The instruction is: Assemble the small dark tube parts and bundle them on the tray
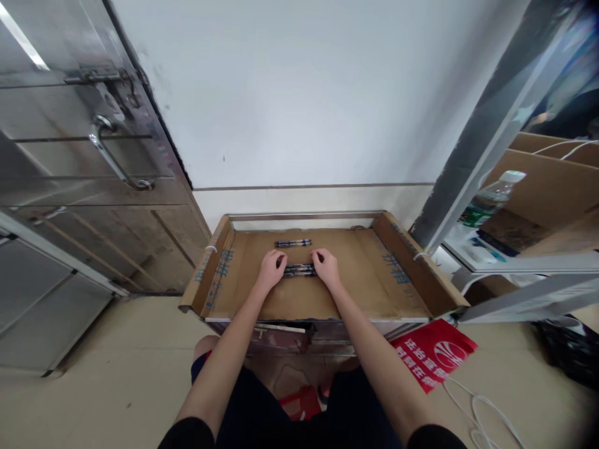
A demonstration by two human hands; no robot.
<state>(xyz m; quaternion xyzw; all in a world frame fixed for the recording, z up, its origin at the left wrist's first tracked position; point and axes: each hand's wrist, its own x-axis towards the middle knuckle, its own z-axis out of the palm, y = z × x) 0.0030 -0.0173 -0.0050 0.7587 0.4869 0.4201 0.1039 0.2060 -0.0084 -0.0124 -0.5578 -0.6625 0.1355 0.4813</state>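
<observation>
A small row of dark pens (299, 270) lies crosswise on the cardboard-covered bench (253, 299). At its left end are the curled fingers of my left hand (271, 270). My right hand (326, 268) closes in the same way on the right end, so both tips of the row are hidden. Just beyond my hands lie more pens (292, 243), close together and apart from the row. They look dark with clear sections; I cannot tell their exact number.
Cardboard side walls (407, 268) edge the bench left and right. Behind it rises a white wall (299, 93). A metal door (93, 143) stands left. To the right are a shelf with a plastic bottle (489, 198), a red bag (435, 355) and a white cable (477, 405).
</observation>
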